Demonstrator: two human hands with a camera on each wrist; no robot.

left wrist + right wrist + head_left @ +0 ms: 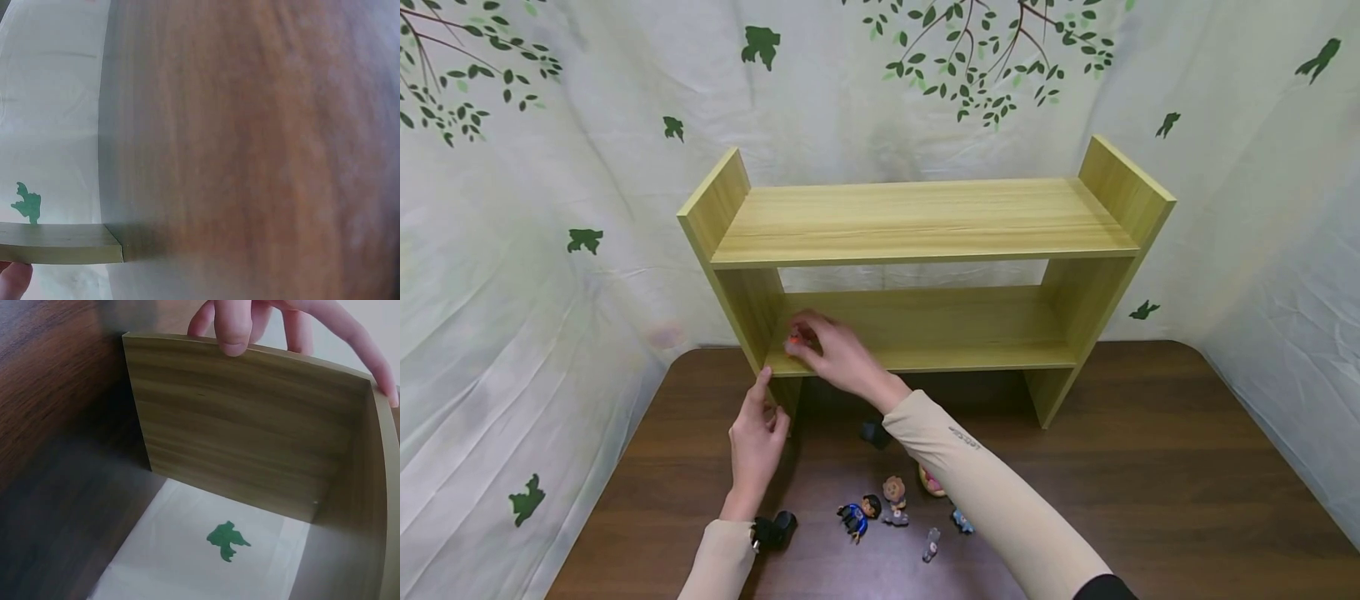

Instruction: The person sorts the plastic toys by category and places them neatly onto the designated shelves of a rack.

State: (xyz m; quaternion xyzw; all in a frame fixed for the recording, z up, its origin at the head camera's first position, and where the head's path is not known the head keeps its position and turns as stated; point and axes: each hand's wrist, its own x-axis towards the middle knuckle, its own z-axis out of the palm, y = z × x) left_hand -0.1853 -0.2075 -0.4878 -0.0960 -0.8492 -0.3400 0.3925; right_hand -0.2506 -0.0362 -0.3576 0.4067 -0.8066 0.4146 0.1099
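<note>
My right hand (835, 350) is at the left end of the middle shelf (940, 329) of a light wooden shelf unit. Its thumb and fingers pinch a small orange-red object (793, 338), mostly hidden by the fingertips; I cannot tell its kind. Lower left, my left hand (758, 437) reaches up with its index finger extended to the corner of the shelf and left side panel (244, 419). In the right wrist view, the left thumb (232, 331) overlaps the panel's front edge. A left fingertip (15, 280) shows beside that panel in the left wrist view.
On the brown table (1187, 467) lie a figurine in blue (856, 517), a brown-headed figurine (893, 488), small grey figures (931, 545), a blue one (962, 522) and a round pink-and-yellow item (931, 482). A black block (874, 433) sits near the unit. Leaf-printed cloth (587, 333) hangs behind.
</note>
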